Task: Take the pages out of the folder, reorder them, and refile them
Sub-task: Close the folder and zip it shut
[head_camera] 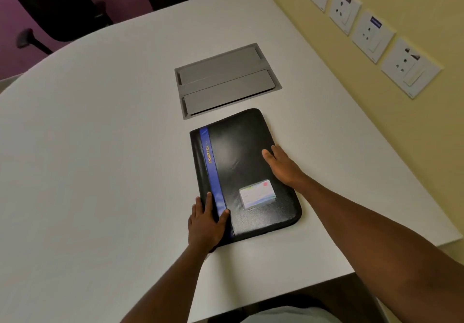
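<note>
While the closed folder (247, 172) lies on the table (100, 146), left hand (204, 224) and right hand (282, 165) rest flat, grip released.

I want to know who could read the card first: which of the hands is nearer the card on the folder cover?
Right, narrowly. The right hand lies flat on the folder just beyond the card; the left hand rests at the spine corner.

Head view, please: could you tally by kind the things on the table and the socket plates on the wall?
Folder, black with a blue stripe, closed: 1
Card in the folder's cover pocket: 1
Grey cable hatch set in the table: 1
Hands on the folder, left hand and right hand: 2
Wall socket plates: 4
Total: 9
</note>
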The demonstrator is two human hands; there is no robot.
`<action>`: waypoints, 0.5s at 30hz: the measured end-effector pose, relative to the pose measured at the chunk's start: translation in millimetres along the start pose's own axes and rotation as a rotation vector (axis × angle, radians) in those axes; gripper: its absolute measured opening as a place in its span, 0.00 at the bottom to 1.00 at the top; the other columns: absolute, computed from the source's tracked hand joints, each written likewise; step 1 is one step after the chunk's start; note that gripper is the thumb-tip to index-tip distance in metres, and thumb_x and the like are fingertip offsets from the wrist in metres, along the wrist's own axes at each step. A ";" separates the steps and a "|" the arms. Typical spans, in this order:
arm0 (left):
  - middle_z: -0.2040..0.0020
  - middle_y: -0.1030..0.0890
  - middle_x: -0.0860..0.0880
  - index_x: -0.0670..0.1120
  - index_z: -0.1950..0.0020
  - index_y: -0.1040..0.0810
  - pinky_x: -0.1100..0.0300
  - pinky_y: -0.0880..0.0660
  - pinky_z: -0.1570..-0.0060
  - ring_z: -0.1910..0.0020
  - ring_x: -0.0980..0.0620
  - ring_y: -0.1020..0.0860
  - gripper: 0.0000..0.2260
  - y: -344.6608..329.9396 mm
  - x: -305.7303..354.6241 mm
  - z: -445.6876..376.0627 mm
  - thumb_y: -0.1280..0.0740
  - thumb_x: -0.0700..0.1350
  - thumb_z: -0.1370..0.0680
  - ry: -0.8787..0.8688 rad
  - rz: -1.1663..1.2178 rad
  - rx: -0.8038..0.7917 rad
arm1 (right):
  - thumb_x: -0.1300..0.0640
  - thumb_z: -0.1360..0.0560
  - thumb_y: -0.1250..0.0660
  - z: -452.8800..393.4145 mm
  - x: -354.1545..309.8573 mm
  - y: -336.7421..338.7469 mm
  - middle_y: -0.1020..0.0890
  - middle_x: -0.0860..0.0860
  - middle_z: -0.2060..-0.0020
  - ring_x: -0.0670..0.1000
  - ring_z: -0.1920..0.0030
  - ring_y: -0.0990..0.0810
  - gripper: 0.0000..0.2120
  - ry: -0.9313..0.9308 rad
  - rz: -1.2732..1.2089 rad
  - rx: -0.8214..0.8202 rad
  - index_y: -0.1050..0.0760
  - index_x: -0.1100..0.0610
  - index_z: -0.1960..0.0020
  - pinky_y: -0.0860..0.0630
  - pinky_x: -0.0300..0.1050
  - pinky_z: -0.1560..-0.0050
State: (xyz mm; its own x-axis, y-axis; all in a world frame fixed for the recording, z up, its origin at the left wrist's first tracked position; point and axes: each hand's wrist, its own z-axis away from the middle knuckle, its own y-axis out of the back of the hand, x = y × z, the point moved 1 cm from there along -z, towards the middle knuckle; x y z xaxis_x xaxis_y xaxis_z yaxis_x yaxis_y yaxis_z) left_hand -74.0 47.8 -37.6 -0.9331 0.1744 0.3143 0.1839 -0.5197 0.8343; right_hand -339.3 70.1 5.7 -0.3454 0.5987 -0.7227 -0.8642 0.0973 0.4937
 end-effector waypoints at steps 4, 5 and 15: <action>0.20 0.54 0.44 0.56 0.21 0.58 0.46 0.46 0.26 0.22 0.42 0.50 0.37 -4.2 -3.6 -1.7 0.46 0.68 0.23 -0.016 -0.018 0.007 | 0.33 0.22 0.50 -6.0 16.0 -13.0 0.58 0.49 0.21 0.51 0.22 0.54 0.37 -0.040 0.068 -0.045 0.55 0.52 0.20 0.52 0.54 0.25; 0.20 0.54 0.44 0.57 0.21 0.58 0.46 0.46 0.26 0.22 0.42 0.51 0.37 -4.8 -4.5 -1.4 0.46 0.68 0.24 -0.022 -0.026 0.007 | 0.33 0.22 0.49 -7.6 20.8 -16.4 0.59 0.48 0.21 0.51 0.22 0.55 0.38 -0.038 0.080 -0.047 0.55 0.53 0.20 0.52 0.54 0.25; 0.20 0.56 0.50 0.57 0.21 0.59 0.50 0.51 0.25 0.22 0.47 0.54 0.31 -0.1 -27.9 2.6 0.53 0.64 0.20 -0.141 -0.065 -0.017 | 0.35 0.21 0.54 -0.5 56.2 -33.6 0.59 0.55 0.22 0.56 0.22 0.59 0.37 0.178 0.840 0.158 0.61 0.54 0.21 0.57 0.53 0.24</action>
State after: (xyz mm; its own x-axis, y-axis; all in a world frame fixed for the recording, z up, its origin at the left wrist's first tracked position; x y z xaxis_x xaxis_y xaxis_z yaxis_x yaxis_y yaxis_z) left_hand -47.2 45.2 -45.2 -0.8898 0.3236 0.3217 0.1184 -0.5171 0.8477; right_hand -329.9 100.1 -51.8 -0.9090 0.3896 -0.1478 -0.2416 -0.2037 0.9488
